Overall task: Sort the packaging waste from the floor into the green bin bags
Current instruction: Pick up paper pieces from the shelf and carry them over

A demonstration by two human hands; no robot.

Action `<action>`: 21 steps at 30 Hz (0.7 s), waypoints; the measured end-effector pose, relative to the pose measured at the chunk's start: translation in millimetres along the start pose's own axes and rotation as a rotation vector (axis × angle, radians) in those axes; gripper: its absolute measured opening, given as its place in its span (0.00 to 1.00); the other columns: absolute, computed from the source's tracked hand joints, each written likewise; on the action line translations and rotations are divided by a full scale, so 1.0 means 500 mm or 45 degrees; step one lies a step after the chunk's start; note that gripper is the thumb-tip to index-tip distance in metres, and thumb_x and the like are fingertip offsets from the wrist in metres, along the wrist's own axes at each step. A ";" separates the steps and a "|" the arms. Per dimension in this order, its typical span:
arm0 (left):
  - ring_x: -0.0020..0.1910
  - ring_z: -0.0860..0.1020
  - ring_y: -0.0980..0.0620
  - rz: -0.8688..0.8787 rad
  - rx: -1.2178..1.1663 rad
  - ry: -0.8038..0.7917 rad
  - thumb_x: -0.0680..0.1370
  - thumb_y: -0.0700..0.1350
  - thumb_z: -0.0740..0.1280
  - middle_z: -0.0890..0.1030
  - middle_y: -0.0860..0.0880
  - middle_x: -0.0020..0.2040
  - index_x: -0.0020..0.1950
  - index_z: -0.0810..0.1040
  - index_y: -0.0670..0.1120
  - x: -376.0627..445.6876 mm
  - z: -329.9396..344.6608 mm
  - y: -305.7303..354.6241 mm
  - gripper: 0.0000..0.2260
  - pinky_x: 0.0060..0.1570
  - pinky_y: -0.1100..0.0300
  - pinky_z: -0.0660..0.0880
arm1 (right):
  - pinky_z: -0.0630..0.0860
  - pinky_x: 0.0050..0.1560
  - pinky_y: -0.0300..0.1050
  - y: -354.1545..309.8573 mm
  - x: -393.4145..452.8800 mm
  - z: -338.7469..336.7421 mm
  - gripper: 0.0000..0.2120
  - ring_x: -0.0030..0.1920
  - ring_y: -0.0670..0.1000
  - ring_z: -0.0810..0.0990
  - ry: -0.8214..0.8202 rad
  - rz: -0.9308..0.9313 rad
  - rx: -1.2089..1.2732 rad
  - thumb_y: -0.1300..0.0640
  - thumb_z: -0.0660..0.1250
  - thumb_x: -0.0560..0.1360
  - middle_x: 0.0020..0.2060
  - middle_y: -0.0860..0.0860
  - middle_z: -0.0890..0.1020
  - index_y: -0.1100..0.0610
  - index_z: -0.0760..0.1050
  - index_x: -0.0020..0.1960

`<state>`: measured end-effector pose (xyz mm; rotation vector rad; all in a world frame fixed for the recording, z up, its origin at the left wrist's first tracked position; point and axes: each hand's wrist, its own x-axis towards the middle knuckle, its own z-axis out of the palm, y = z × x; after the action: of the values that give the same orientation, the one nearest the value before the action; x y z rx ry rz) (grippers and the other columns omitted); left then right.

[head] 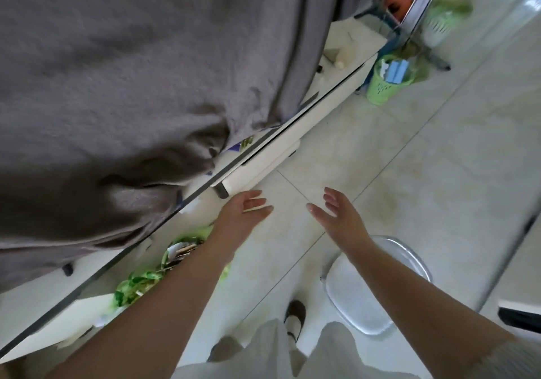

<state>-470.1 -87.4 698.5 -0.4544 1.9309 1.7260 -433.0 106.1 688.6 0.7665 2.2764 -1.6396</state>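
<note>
Pale tiled floor (pixel 395 156) w/ grey grout lines, grey curtain (pixel 131 65) left, white low cabinet (pixel 295 132) beside it, clear plastic stool (pixel 371 288) lower right.

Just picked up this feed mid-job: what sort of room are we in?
Probably a room in a home: pale tiled floor, a grey curtain hanging over a low white unit, and a green basket lined with a bag.

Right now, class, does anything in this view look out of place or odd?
Nothing is clearly damaged. One green bin bag lies slumped on the floor beside the glass table edge, with packaging showing inside. Both hands, left and right, are open and hold nothing.
</note>
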 end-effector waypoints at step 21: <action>0.48 0.78 0.58 0.044 0.100 -0.362 0.73 0.41 0.71 0.80 0.53 0.52 0.57 0.75 0.49 0.670 0.469 0.475 0.14 0.49 0.62 0.72 | 0.68 0.63 0.43 -0.231 0.663 -0.428 0.28 0.66 0.46 0.70 0.253 0.075 0.033 0.45 0.70 0.71 0.66 0.46 0.72 0.50 0.68 0.68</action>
<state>-841.7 204.7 685.8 -0.1383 1.8016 1.6295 -748.3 369.7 699.0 1.0347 2.3417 -1.6352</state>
